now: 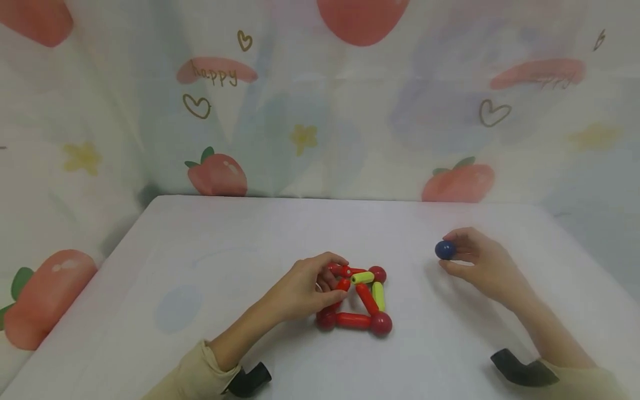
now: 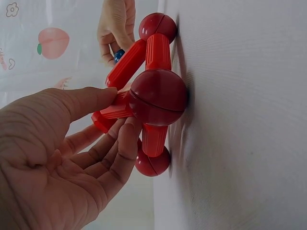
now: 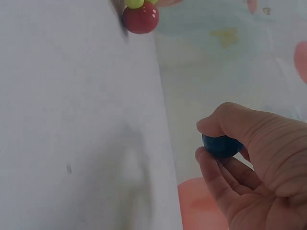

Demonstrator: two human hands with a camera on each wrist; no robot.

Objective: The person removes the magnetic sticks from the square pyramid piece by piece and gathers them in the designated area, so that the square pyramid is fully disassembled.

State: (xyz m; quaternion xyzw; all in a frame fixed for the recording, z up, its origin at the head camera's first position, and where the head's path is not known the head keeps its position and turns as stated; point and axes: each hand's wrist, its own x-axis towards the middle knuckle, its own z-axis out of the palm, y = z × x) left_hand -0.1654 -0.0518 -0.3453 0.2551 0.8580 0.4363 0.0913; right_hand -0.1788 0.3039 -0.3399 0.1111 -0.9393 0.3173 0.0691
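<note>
A frame of magnetic building rods and balls stands on the table. Its base has dark red balls (image 1: 381, 323) at the corners, joined by pieces including a red rod (image 1: 353, 320) and a yellow-green rod (image 1: 378, 296). More rods slant up and inward over the base. My left hand (image 1: 299, 291) pinches one slanted red rod (image 2: 116, 106) between thumb and fingers, just above a corner ball (image 2: 159, 97). Off to the right, my right hand (image 1: 482, 268) holds a dark blue ball (image 1: 444, 250) above the table with thumb and fingertips. The left fingers partly hide the frame's left side.
The white table (image 1: 240, 233) reaches back to a printed cloth backdrop (image 1: 345, 111) with fruit, hearts and stars. A black curved piece (image 1: 250, 380) sits by the left cuff, and another black piece (image 1: 524, 369) by the right.
</note>
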